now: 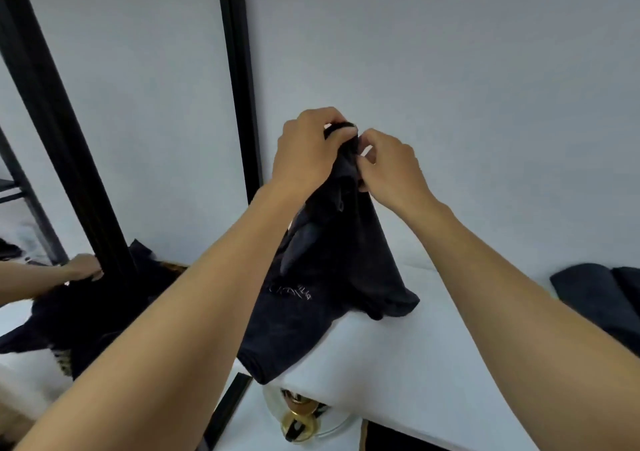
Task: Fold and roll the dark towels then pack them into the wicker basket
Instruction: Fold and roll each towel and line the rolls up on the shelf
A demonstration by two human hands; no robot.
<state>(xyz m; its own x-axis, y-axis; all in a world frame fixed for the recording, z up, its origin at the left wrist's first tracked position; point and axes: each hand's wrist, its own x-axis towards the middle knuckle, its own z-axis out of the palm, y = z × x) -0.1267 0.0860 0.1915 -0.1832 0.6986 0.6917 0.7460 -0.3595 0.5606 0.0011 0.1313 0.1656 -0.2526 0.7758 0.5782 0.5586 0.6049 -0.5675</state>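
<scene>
Head view. Dark towel (329,277) is held up mid-scene, its lower hem trailing on the white tabletop (433,364). Step, as I judge it: finding the top edge to open the towel for folding. Best to slide the hands apart along that edge to the corners, then lay it flat.

Left hand (308,149) grips the bunched top, fingers curled round it. Right hand (391,166) pinches the cloth just beside it, so the hands are nearly touching.

More dark towels (595,294) lie far right. Basket not clearly seen.

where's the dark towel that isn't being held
Head view, far right edge: the spare dark towel lies on the white table, right of the held towel.
</scene>
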